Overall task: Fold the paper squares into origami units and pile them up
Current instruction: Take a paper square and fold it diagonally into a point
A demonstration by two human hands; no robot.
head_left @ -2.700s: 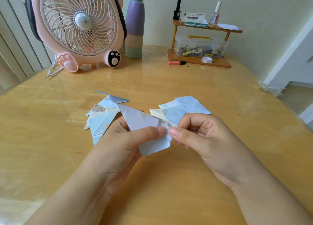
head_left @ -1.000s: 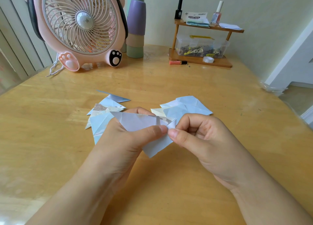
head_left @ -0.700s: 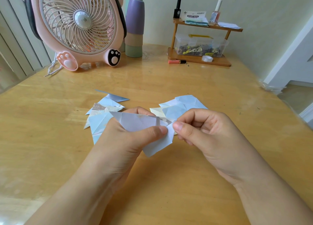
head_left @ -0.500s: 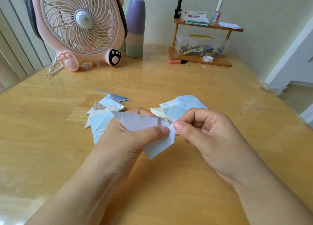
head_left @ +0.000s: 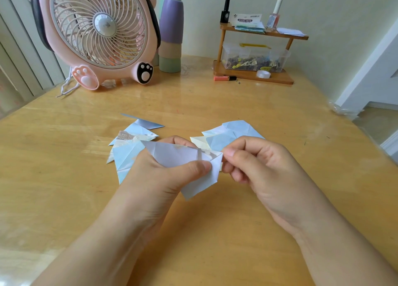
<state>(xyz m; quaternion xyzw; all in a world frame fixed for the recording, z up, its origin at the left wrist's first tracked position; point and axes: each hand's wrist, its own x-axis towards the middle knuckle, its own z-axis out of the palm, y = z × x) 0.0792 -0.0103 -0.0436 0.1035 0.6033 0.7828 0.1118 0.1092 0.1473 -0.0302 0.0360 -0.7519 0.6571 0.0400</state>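
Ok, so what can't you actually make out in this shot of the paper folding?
- Head view: the paper's near fold, hidden under the left hand's thumb.
- Right hand: its fingertips curl behind the paper's corner, so the pinch point is hidden.
- Left pile and right pile: partly behind the hands; count unclear.
- Fan: top cut off by the frame edge.
- Box contents: too small.

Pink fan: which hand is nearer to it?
Left. The left hand sits below and slightly right of the pink fan, pinching the paper unit. The right hand pinches the unit's right tip, farther right of the fan.
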